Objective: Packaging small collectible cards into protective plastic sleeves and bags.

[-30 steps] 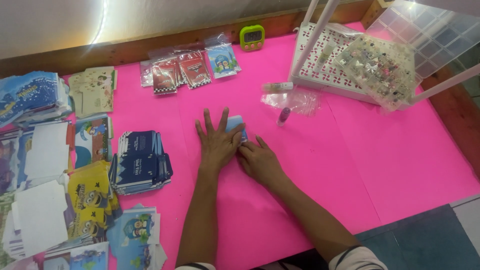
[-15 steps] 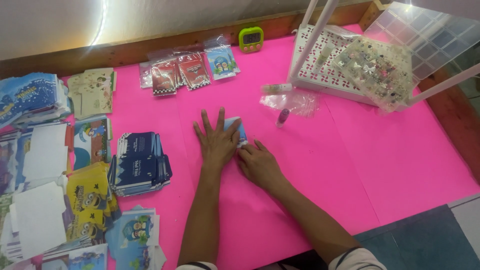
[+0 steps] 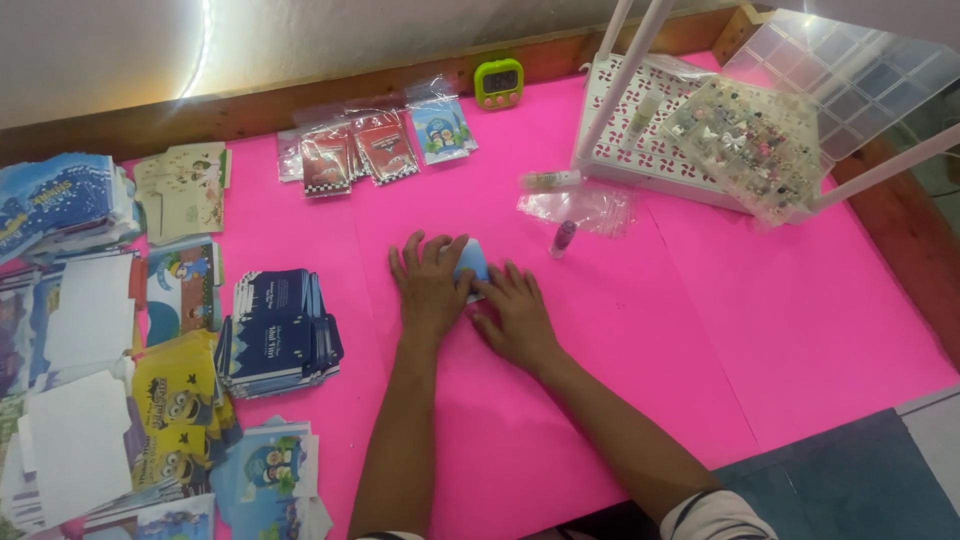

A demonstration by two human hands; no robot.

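Nearest the camera, two bare forearms reach up over the pink desk. At the left edge, stacks of printed cards lie spread out: yellow cartoon cards, white sheets, and just beside the left arm a pile of dark blue cards.

Mid-desk, the left hand lies flat, palm down, fingers spread and pressing on a small light blue card. The right hand rests flat just beside it, fingers stretched out, touching the same card's lower edge. Neither hand grips anything; both only press the card against the desk, and most of it is hidden under them.

A little beyond lie a small purple tube, a clear plastic bag and a pale stick. Farther back sit red and blue packets, a green timer, a white perforated rack and a clear compartment box of small pieces
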